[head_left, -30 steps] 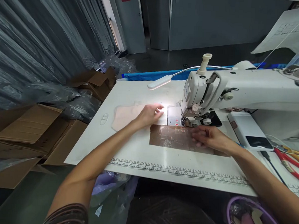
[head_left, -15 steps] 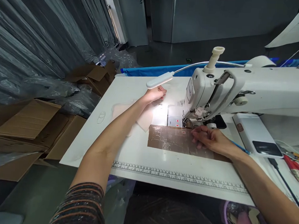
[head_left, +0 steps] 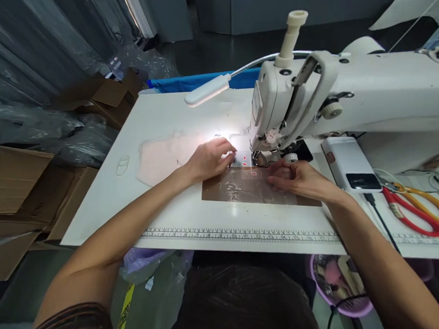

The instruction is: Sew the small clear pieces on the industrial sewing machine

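Observation:
Under the needle area of a white sewing machine (head_left: 272, 101) lies a flat brown sheet (head_left: 233, 192) with a shiny clear covering and small red-and-white marks. My left hand (head_left: 212, 158) is beside the presser foot, at the sheet's far left edge. Its thumb and index finger are nearly together; anything small between them cannot be made out. My right hand (head_left: 296, 178) bends its fingers over the sheet's right half, thumb against the surface, gripping it close to the foot. Left of my left hand, pale pink pieces (head_left: 157, 159) lie flat on the white table (head_left: 187, 214).
A lamp (head_left: 207, 90) hangs over the table. A white device (head_left: 352, 164) and scissors (head_left: 419, 214) lie at right. A printed ruler (head_left: 238, 235) follows the front edge. Cardboard boxes (head_left: 16, 183) stand at left; a purple basket (head_left: 361, 309) of scraps sits below.
My left hand has come back from beyond the needle plate to the sheet's left end. My right hand stays on the sheet, which now lies straighter. The view has shifted.

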Motion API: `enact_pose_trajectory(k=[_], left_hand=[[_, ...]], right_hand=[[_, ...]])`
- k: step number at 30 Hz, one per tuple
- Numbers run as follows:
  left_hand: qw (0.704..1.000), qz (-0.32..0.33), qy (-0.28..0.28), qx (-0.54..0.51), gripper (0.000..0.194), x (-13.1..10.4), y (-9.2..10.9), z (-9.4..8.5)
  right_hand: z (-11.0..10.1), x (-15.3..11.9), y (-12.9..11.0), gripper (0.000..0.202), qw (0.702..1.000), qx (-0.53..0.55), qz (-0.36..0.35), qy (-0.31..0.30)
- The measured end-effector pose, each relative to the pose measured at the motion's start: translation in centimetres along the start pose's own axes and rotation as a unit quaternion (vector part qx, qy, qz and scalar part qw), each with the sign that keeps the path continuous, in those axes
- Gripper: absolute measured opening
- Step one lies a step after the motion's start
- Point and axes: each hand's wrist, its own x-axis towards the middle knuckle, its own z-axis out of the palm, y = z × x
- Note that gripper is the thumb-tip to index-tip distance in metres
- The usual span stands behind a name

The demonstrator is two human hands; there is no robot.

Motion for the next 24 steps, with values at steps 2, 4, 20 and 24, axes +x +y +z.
enact_pose_trajectory(k=[2,4,20,24], left_hand=[[0.994,0.085,-0.067,-0.025,0.028,-1.5,1.4,0.9],[0.982,0.149,-0.112,-0.029,0.033,-2.4,2.1,1.5],[0.904,-0.239,-0.102,-0.339,0.059,-3.5,3.9,0.8],[0.934,-0.212,-0.057,-0.280,0.049,-3.9,4.0,1.7]], right_hand=[[-0.6,0.0,-0.3,0.035,0.996,-0.077,-0.029,0.018],[-1.2,0.0,-0.7,0.026,0.982,-0.177,-0.050,0.050],[3.7,1.1,-2.0,0.036,0.997,0.029,-0.071,-0.018],[2.3,0.1,-1.0,0.024,0.964,-0.211,-0.148,0.066]])
